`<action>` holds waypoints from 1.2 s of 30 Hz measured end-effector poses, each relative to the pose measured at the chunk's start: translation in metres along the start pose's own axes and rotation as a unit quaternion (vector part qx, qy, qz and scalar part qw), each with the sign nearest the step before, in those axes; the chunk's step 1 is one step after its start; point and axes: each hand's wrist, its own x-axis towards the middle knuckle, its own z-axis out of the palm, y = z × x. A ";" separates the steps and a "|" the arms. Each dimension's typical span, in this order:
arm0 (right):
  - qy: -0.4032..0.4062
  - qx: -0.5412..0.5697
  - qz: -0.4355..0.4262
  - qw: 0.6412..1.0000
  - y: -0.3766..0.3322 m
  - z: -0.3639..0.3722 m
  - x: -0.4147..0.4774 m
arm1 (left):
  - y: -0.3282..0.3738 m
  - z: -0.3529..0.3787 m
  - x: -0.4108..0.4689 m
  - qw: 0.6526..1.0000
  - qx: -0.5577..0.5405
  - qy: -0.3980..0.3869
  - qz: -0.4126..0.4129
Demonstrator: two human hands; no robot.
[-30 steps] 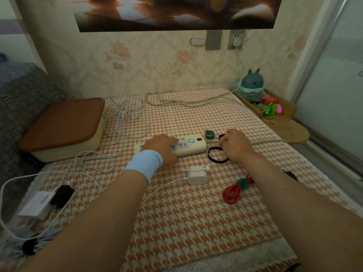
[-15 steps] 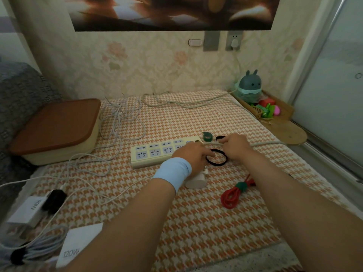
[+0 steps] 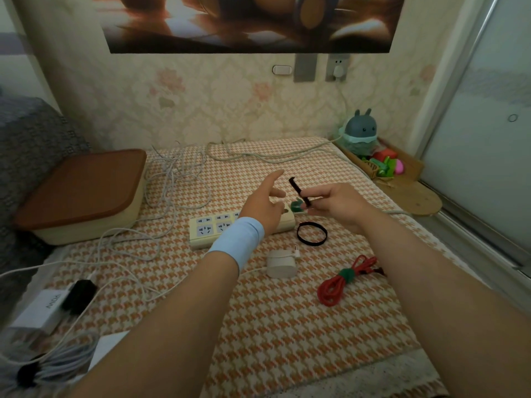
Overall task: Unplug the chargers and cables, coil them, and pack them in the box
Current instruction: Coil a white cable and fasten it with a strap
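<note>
— Head view: what are the hands doing?

— The right hand (image 3: 336, 208) is pinching a black strap (image 3: 298, 191) between thumb and curled fingers. The strap is sticking up out of the grip toward eleven o'clock. The left hand (image 3: 265, 205) is hovering just beside it at nine o'clock, with fingers spread and loose and the forefinger pointing away. It is gripping nothing.

— Is the left hand touching the strap?

— No, a gap is showing between them. The left hand is hanging over the right end of the power strip (image 3: 207, 229).

— Where are the chargers and cables lying?

— A white charger (image 3: 281, 264) is lying on the checked cloth (image 3: 287, 326) at five o'clock of the strip, and its lead is running off toward eight o'clock. A red cable (image 3: 334, 285), coiled and bound with a green tie (image 3: 346, 275), is resting at four o'clock of that charger. Loose white cables (image 3: 178, 173) are tangling at eleven o'clock of the strip. A black adapter (image 3: 80, 293) is sitting at the cloth's edge at eight o'clock.

— And the box?

— The box (image 3: 83, 185) is sitting at ten o'clock of the strip with its brown lid on, well apart from both hands. A black loop (image 3: 312, 234) is lying flat just beside the strip's right end, at three o'clock.
</note>
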 end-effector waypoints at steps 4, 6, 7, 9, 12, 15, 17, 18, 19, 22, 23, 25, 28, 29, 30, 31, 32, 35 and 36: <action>-0.069 0.016 0.012 0.997 -0.008 0.010 -0.014 | 0.006 -0.005 -0.003 0.999 0.012 -0.030 0.041; -0.077 -0.005 0.012 0.997 -0.012 0.013 -0.019 | 0.003 -0.010 -0.004 0.999 0.008 -0.023 0.036; -0.077 -0.024 0.008 0.997 -0.013 0.016 -0.020 | 0.001 -0.013 -0.006 1.000 0.001 -0.017 0.026; -0.071 -0.084 -0.001 0.994 -0.015 0.020 -0.021 | -0.006 -0.023 -0.013 1.000 -0.015 -0.003 0.002; -0.093 -0.128 -0.009 0.987 -0.022 0.033 -0.023 | -0.017 -0.043 -0.028 0.997 -0.056 0.029 -0.044; -0.119 -0.093 -0.009 0.988 -0.029 0.053 -0.029 | -0.033 -0.064 -0.048 0.990 -0.079 0.031 -0.110; -0.140 -0.118 -0.015 0.983 -0.033 0.070 -0.033 | -0.048 -0.075 -0.060 0.990 -0.039 0.026 -0.136; -0.147 -0.147 -0.021 0.978 -0.034 0.079 -0.035 | -0.055 -0.081 -0.067 0.989 -0.011 0.032 -0.146; -0.147 -0.176 -0.029 0.973 -0.033 0.088 -0.035 | -0.061 -0.087 -0.072 0.987 0.023 0.043 -0.151; -0.126 -0.248 -0.072 0.958 -0.029 0.112 -0.033 | -0.076 -0.103 -0.084 0.978 0.141 0.067 -0.137; -0.123 -0.271 -0.084 0.951 -0.028 0.118 -0.032 | -0.078 -0.108 -0.087 0.973 0.178 0.061 -0.136; -0.134 -0.313 -0.097 0.935 -0.026 0.129 -0.031 | -0.080 -0.114 -0.091 0.959 0.248 0.036 -0.134; -0.171 -0.359 -0.094 0.913 -0.026 0.134 -0.031 | -0.079 -0.118 -0.093 0.946 0.293 0.006 -0.139; -0.175 -0.369 -0.087 0.909 -0.028 0.132 -0.032 | -0.078 -0.120 -0.093 0.947 0.288 0.002 -0.145; -0.166 -0.380 -0.078 0.907 -0.029 0.128 -0.033 | -0.076 -0.122 -0.093 0.949 0.278 0.004 -0.149; -0.149 -0.394 -0.067 0.904 -0.029 0.122 -0.034 | -0.073 -0.124 -0.093 0.951 0.270 0.016 -0.148; -0.133 -0.411 -0.049 0.901 -0.028 0.115 -0.034 | -0.070 -0.126 -0.093 0.954 0.263 0.031 -0.141; -0.133 -0.450 0.017 0.883 -0.016 0.094 -0.036 | -0.058 -0.123 -0.096 0.959 0.255 0.006 -0.121; -0.136 -0.454 0.030 0.880 -0.013 0.091 -0.041 | -0.055 -0.119 -0.098 0.953 0.273 -0.033 -0.128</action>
